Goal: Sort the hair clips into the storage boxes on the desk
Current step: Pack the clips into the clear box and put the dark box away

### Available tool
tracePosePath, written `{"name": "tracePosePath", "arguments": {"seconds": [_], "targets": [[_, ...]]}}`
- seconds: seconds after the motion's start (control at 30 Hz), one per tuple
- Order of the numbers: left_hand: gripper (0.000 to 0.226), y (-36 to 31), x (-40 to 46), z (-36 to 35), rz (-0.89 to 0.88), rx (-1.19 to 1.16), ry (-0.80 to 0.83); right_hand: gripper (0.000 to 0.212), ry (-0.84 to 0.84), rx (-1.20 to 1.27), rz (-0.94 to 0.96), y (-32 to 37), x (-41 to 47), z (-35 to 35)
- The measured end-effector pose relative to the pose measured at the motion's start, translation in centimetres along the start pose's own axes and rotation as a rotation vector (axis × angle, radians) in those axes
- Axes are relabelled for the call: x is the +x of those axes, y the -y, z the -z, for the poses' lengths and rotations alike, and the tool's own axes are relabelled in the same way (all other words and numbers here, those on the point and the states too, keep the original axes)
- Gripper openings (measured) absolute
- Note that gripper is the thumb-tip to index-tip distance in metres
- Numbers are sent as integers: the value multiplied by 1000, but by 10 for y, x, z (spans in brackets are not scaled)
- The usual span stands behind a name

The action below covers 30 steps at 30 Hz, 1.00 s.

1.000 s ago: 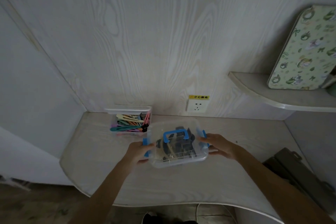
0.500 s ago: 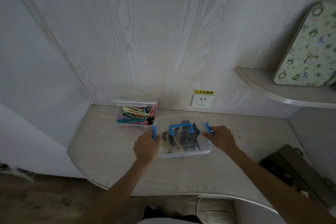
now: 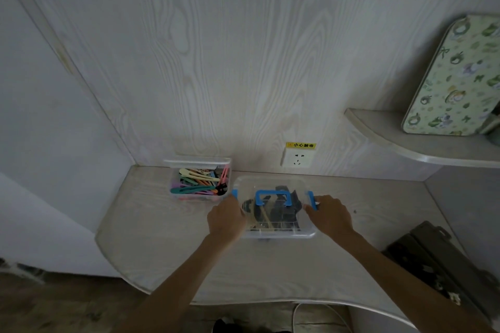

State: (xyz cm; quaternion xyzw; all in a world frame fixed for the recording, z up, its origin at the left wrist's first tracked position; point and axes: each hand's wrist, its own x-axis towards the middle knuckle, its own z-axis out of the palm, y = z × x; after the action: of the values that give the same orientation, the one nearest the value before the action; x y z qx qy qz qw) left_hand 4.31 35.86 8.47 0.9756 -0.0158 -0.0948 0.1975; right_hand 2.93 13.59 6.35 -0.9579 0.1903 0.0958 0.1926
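Note:
A clear lidded storage box (image 3: 273, 186) with a blue handle and blue side latches stands on the desk (image 3: 151, 227); dark hair clips show through its lid. My left hand (image 3: 226, 220) grips its left side at the latch. My right hand (image 3: 328, 215) holds its right side, fingers on the right blue latch. To the left, near the wall, an open clear box (image 3: 198, 163) holds several pastel hair clips (image 3: 198, 184).
A wall socket (image 3: 296, 157) with a yellow label sits behind the boxes. A shelf (image 3: 392, 143) on the right carries a patterned green board (image 3: 454, 81). A dark case (image 3: 443, 259) lies at the desk's right front.
Both hands carried the lidded box from the desk's front toward the wall and set it down beside the open box. My hands stay on its sides.

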Motion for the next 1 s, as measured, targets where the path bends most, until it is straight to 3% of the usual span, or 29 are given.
{"name": "tracePosePath", "arguments": {"seconds": [0.13, 0.27, 0.43, 0.67, 0.77, 0.83, 0.97, 1.0], "targets": [[25, -12, 13, 0, -95, -143, 28, 26, 66, 79, 18, -3, 13, 13], [36, -22, 31, -5, -125, -211, 24, 35, -24, 210, 17, -5, 23, 22], [40, -33, 46, -4, 25, -71, 42, 40, -23, 259, -10, 2, 35, 21], [36, -31, 60, -4, 26, 116, 7, 41, 1, 321, -21, 6, 44, 21], [25, -30, 57, 7, -67, 293, 23, 42, 4, 370, -22, 4, 45, 20], [21, -28, 53, 25, -159, 306, -51, 43, -1, 374, -28, 6, 46, 19], [23, 3, 58, 58, -224, 61, -396, 45, -5, 407, -41, 20, 43, 12], [26, 18, 63, 62, -215, 74, -387, 45, -16, 429, -54, 24, 41, 9]]}}
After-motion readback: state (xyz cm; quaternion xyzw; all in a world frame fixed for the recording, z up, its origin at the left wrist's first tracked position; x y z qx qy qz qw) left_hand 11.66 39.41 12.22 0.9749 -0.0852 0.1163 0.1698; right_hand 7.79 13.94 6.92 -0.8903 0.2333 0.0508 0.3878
